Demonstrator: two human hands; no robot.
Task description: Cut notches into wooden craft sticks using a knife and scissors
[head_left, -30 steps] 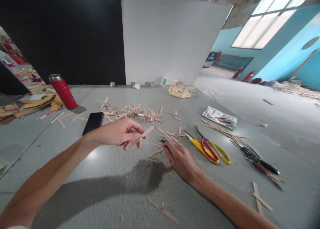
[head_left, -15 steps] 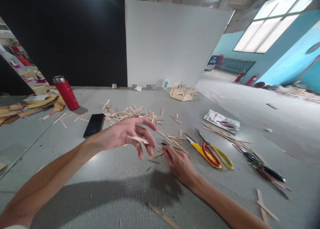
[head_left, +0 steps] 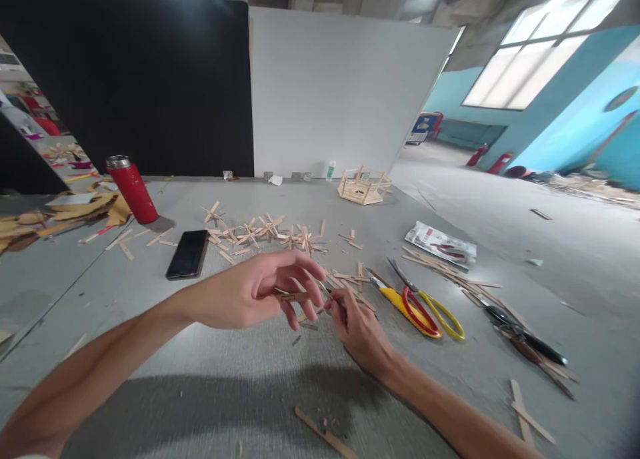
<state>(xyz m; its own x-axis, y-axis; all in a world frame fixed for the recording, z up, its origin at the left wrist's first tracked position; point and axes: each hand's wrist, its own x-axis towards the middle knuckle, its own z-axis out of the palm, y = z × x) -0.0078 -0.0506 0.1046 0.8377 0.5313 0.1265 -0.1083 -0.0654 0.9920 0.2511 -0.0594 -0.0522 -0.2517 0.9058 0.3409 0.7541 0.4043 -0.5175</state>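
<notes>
My left hand (head_left: 273,289) is raised over the table, its fingers curled around a short flat wooden stick (head_left: 294,297) that lies across the palm side. Close by on the right, my right hand (head_left: 357,322) rests low with its fingers pinched on a slim pointed tool (head_left: 325,286). Only the tip of that tool shows well, so its kind is unclear. The tip is close to the left fingertips; whether they touch I cannot tell. Beyond both hands lies a loose heap of wooden sticks (head_left: 265,230).
To the right lie a yellow utility knife (head_left: 400,302), scissors (head_left: 433,312) with red and yellow handles, dark-handled pliers (head_left: 525,339) and a white packet (head_left: 443,244). A phone (head_left: 187,254) and red bottle (head_left: 133,190) stand left. A stick-built frame (head_left: 364,189) sits at the back.
My left hand has turned and come slightly down and right, toward my right hand; the stick in it has tilted. My right hand has stayed nearly in place.
</notes>
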